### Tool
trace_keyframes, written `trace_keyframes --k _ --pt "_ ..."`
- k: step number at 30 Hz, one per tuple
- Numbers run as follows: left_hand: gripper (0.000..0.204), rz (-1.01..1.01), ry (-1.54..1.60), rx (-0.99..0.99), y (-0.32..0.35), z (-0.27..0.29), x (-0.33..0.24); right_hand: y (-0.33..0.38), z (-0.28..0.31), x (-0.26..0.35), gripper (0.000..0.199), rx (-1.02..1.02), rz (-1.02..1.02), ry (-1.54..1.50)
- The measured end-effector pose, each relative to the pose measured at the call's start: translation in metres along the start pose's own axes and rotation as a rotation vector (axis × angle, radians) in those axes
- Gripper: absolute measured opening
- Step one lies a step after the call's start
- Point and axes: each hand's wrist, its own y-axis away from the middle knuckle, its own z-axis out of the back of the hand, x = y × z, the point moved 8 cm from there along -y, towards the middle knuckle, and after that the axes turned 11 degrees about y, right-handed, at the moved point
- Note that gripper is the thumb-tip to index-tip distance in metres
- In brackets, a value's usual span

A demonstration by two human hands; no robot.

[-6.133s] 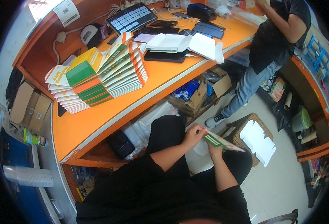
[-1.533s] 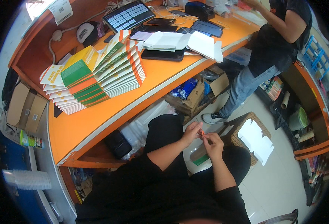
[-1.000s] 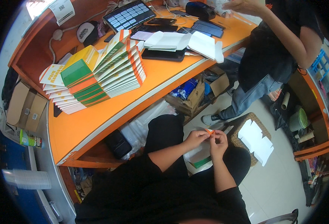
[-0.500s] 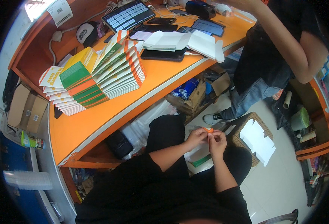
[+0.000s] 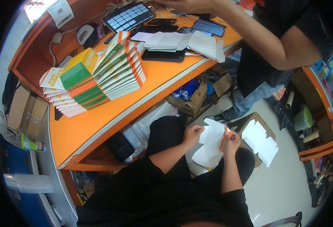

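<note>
R hand [image 5: 231, 142] grips white carton [image 5: 211, 143] by orange flap [image 5: 222, 145], 3 o'clock, prob. to steady it; L hand [image 5: 192, 136], 10 o'clock, grip unclear.

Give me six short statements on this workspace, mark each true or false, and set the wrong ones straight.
1. The right hand grips the orange end of the carton. True.
2. The left hand holds a phone. False: it is at the carton's left side.
3. The fanned stack lies on the floor. False: it lies on the orange desk.
4. A flat white card rests on the woven stool. True.
5. The co-worker's arm extends over the desk. True.
6. The co-worker's sleeve is white. False: it is black.
</note>
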Motion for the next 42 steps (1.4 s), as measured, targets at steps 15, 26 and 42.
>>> trace_keyframes --k 15,26,42 --pt "0.012 -0.243 -0.086 0.335 0.026 -0.032 -0.041 0.027 -0.042 -0.007 0.016 0.347 -0.1 0.077" --pt "0.016 -0.403 -0.111 0.185 0.025 -0.019 -0.045 0.048 -0.055 0.02 0.012 0.336 0.325 0.399" --pt "0.033 0.039 0.112 0.218 0.024 -0.026 -0.026 0.049 -0.059 -0.014 0.02 0.547 -0.283 -0.168"
